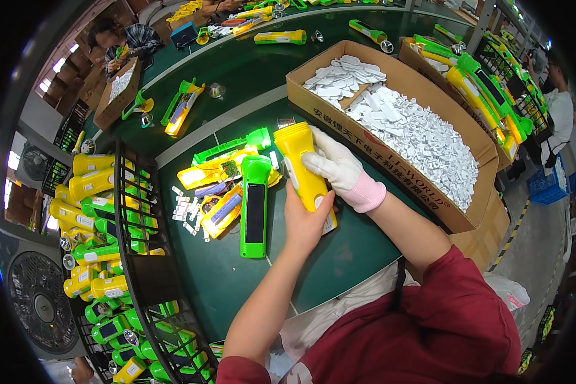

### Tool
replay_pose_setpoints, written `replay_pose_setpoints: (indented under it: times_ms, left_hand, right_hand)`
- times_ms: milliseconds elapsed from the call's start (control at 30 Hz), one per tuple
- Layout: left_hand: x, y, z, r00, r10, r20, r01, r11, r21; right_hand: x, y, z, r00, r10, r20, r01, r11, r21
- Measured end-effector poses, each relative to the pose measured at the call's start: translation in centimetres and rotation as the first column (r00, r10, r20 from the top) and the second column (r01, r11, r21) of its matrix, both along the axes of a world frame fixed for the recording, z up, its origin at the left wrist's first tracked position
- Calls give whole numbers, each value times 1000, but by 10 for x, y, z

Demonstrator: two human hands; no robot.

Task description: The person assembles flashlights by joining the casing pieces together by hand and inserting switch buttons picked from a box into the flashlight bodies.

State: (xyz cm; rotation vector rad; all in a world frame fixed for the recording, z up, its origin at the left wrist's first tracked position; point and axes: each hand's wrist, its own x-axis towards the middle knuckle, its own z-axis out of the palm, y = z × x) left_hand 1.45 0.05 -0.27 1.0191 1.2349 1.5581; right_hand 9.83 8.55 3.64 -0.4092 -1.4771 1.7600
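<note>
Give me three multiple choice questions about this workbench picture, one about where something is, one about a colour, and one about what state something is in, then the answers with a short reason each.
1. Where is the cardboard box of small white parts?
A. To the person's right on the green table
B. Inside the black wire rack
C. On the floor by the fan

2. What colour is the flashlight body held in both hands?
A. Green
B. Yellow
C. Red

3. What covers the right hand?
A. Nothing, it is bare
B. A black rubber glove
C. A white glove with a pink cuff

Answers: 1 A, the box sits on the green table right of the hands. 2 B, the gripped body is yellow, while a green flashlight lies beside it. 3 C, the right hand is gloved and the left hand is bare.
</note>
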Motion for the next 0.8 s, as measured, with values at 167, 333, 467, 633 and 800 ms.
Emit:
replay_pose_setpoints:
  times_ms: [167,333,467,633,800]
  left_hand:
    - [-3,-1,-1,995,-40,93,41,999,-9]
    - [-2,-1,0,996,-55,67,55,998,-6]
    - [0,-1,3,999,-11,-39,14,998,68]
    - [-1,-3,3,986,-33,-164,38,999,26]
    - [0,-3,-2,977,-15,-212,26,998,49]
  right_hand:
    - [5,3,6,996,85,39,-87,996,38]
    - [7,0,4,995,38,97,-44,997,64]
    - [4,-9,1,993,-93,71,85,990,110]
    - [4,-15,4,986,-165,36,164,986,36]
    - [5,-13,4,962,-240,133,217,961,170]
